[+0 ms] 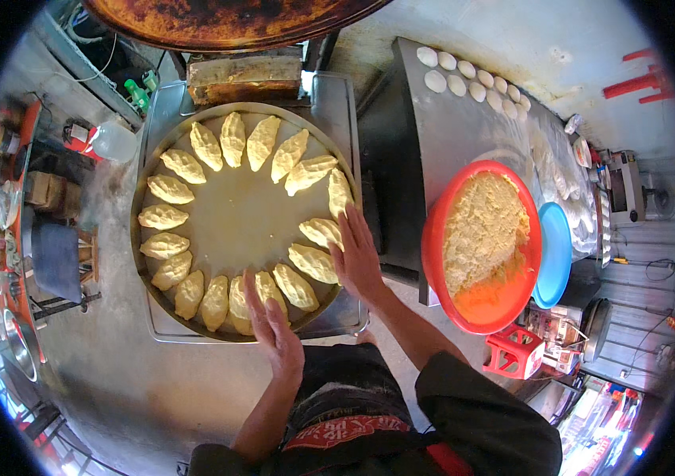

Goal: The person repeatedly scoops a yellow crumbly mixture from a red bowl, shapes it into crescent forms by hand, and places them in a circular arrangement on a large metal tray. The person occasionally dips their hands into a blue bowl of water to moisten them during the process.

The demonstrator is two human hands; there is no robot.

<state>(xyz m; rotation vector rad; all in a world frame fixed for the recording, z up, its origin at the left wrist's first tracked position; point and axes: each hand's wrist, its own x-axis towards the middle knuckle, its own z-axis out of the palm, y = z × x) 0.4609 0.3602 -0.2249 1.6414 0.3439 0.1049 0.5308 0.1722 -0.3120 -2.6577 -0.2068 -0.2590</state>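
Note:
A large round metal pan [242, 220] stands before me on a metal tray. Several pale, pleated, pointed dough buns [216, 303] form a ring just inside its rim. Over the near part of the ring is my left hand [275, 333], its fingers extended above the buns and partly hiding them. At the right rim my right hand [358, 253] has its fingers spread, its fingertips at or over buns there; contact cannot be told. Neither hand holds anything. To the right, a red plastic basin [432, 262] contains a yellowish crumbly mass [483, 226].
Flattened dough rounds [456, 85] lie in rows on a metal worktable [462, 128] at the right. A blue basin [556, 256] is behind the red one, with a red stool [513, 357] below. Above the pan hangs a large browned round plate [236, 21].

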